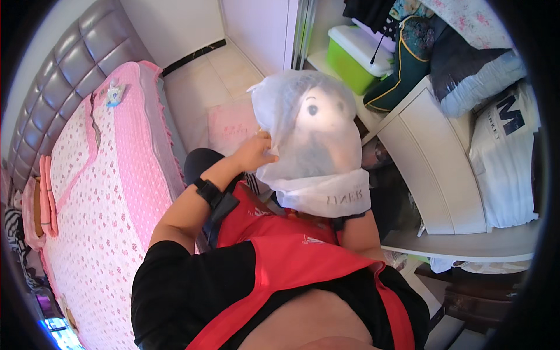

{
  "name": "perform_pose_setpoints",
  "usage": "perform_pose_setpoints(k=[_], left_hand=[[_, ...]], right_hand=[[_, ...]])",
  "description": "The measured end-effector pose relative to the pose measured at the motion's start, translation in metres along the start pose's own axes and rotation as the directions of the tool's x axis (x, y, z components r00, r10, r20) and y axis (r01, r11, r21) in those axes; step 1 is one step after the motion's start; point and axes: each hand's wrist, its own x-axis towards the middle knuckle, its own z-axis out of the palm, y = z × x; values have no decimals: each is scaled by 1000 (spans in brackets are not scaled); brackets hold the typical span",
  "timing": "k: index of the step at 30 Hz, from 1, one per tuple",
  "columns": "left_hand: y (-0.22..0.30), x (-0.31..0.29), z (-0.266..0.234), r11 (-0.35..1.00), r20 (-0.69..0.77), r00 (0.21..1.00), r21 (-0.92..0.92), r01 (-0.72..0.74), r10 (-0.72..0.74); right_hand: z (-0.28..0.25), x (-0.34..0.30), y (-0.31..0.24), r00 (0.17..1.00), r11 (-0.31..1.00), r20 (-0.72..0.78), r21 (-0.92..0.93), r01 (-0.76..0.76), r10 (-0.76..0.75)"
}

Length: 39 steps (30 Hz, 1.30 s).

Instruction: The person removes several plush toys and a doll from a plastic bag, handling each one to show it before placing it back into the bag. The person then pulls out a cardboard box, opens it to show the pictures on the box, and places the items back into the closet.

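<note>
A stuffed doll (318, 114) with a round pale face and dark eyes shows through a translucent white bag (274, 102) in front of me. The lower part of the bag is folded over into a band with dark print. My left hand (255, 153) grips the bag's left side, its thumb and fingers a little apart against the film. My right forearm (359, 233) runs up beneath the bag's lower right corner. The right hand itself is hidden behind the bag, so its fingers cannot be seen.
A bed with a pink-and-white floral cover (99, 192) takes up the left side. To the right stand a cream cabinet (434, 169), a green box with a white lid (353, 58), a dark green boot (402, 64) and a stuffed white bag (504, 169). A pink mat (230, 125) lies on the tiles.
</note>
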Motion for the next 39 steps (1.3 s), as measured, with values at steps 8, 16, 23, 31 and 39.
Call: perform_pose_setpoints(k=[8, 16, 23, 31, 39], left_hand=[[23, -9, 45, 411, 462, 723, -607, 680, -514], [-24, -38, 63, 377, 390, 721, -656, 654, -573], [-98, -22, 58, 476, 74, 485, -115, 872, -871], [-88, -21, 47, 397, 227, 343, 266, 878, -912], [-84, -16, 78, 610, 350, 530, 176, 773, -773]], right_hand=[[-15, 19, 45, 984, 984, -15, -32, -177, 176], [30, 103, 100, 967, 939, 145, -306, -157, 209], [71, 189, 212, 836, 146, 485, -836, 530, -258], [36, 114, 212, 974, 474, 20, -876, -91, 225], [44, 114, 224, 873, 776, 266, -605, -178, 408]])
